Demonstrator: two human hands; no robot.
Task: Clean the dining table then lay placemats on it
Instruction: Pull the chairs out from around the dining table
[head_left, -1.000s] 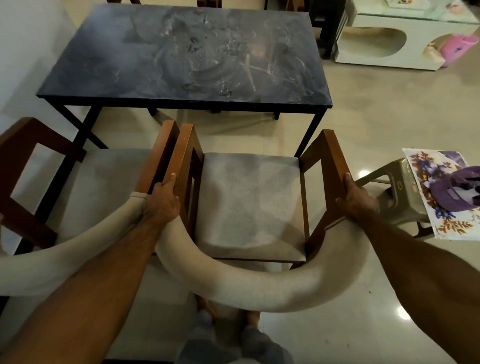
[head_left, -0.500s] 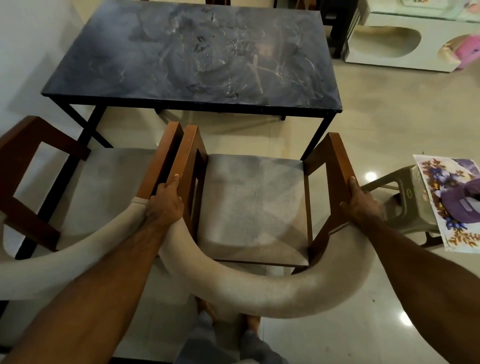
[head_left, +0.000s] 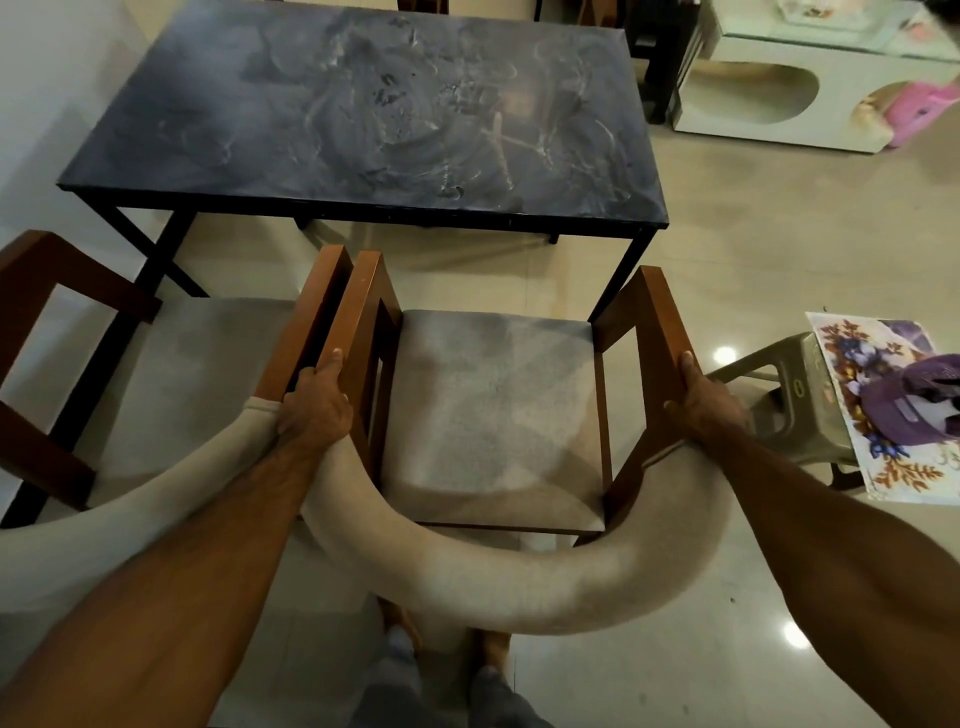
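Before the table (head_left: 363, 119), both hands gripping a chair (head_left: 493, 410) by its armrests, left hand (head_left: 317, 405) and right hand (head_left: 701, 400) closed around wood, probably to shift it clear for wiping.

**A:** What've you got around you that isn't part of the job?

**B:** You've got two wooden armchairs, one straight ahead (head_left: 493, 405) and a second one (head_left: 156, 384) just to its left, armrests nearly touching. Both have grey seats and curved padded backs.

**A:** And to your right?

**B:** A grey-green plastic stool (head_left: 789, 405) on the glossy beige floor (head_left: 753, 249). Far right corner, you'll see a pale cabinet (head_left: 779, 104) with rounded openings and something pink (head_left: 919, 106) inside one.
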